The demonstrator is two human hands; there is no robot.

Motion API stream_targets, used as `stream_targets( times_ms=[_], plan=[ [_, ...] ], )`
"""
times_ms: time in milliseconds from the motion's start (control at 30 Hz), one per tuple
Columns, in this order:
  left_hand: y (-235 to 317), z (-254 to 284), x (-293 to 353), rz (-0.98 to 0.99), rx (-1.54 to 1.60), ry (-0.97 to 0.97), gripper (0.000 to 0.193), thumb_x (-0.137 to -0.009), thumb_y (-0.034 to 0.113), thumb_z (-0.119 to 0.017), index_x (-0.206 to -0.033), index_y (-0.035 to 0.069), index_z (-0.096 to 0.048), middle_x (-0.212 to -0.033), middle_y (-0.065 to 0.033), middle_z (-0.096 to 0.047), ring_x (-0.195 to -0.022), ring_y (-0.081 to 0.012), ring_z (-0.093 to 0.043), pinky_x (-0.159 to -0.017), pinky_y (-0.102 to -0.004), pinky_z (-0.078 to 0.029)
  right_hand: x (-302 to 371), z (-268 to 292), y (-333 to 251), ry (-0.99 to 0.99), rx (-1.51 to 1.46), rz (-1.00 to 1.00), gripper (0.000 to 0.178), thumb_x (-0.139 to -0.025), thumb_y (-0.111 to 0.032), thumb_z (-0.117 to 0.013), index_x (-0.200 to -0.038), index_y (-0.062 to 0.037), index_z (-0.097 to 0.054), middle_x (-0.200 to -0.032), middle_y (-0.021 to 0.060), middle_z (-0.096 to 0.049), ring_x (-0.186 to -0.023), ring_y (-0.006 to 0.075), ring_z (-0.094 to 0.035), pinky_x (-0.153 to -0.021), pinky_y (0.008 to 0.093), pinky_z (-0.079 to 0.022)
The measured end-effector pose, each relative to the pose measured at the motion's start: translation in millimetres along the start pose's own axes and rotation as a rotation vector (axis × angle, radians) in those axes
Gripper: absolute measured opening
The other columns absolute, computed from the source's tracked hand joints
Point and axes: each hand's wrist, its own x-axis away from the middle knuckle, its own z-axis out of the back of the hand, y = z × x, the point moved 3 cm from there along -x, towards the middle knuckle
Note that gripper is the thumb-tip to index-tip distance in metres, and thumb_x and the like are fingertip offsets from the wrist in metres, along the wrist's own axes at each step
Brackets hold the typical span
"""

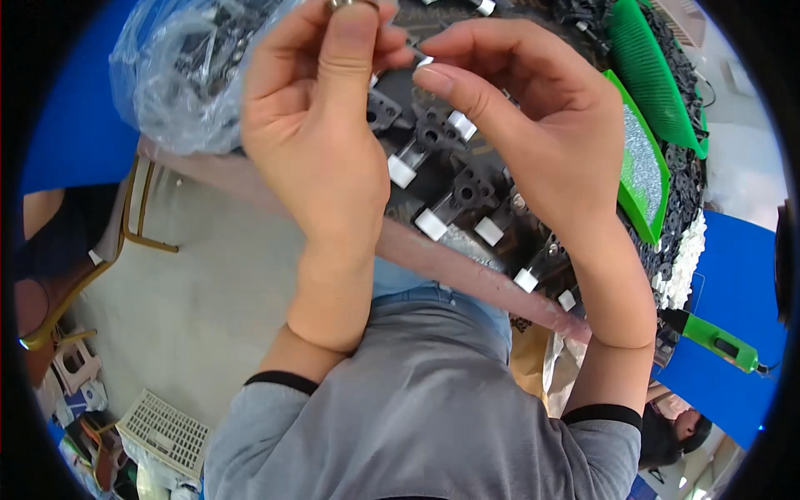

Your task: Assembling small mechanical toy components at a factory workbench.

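Observation:
At the top of the view, my left hand (321,142) is closed, its thumb pressed against a small shiny metal piece (352,2) partly cut off by the upper edge. My right hand (554,125) is beside it, thumb and forefinger brought together near the left fingertips. Something small, grey and white, shows at the right fingertips, too little to name. Below and between the hands lie several black plastic parts (473,193) with round hubs, each with a white block (432,224) at the end of a short metal shaft.
Left on the table is a clear plastic bag (179,79) of dark parts. To the right are a green tray (642,171) of small silvery pieces, a green basket (658,75), heaps of black and white parts, and a green electric screwdriver (721,342). Another person sits at lower right.

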Motion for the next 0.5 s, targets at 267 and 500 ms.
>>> stream_targets(
  times_ms=[267,500],
  plan=[
    [-3,20,17,0.049,0.39,-0.083,0.024,-0.099,0.014,-0.052,-0.12,0.002,-0.056,-0.103,-0.007,-0.057,-0.088,-0.0128,-0.054,-0.073,-0.0221,-0.047,26,-8,-28,-0.119,0.374,-0.096,0.015,-0.08,0.003,-0.071,-0.094,0.0026,-0.066,-0.086,0.0071,-0.066,-0.077,0.0115,-0.063,-0.07,0.0235,-0.051],
    [11,24,11,0.214,1.053,-0.265,0.024,-0.097,0.012,-0.055,-0.118,0.0,-0.058,-0.105,-0.0063,-0.058,-0.09,-0.0153,-0.054,-0.079,-0.0244,-0.05,146,-37,-8,-0.895,0.408,-0.286,0.018,-0.084,0.0,-0.06,-0.102,-0.0003,-0.062,-0.102,0.0128,-0.063,-0.097,0.031,-0.06,-0.084,0.0362,-0.05]
  ],
)
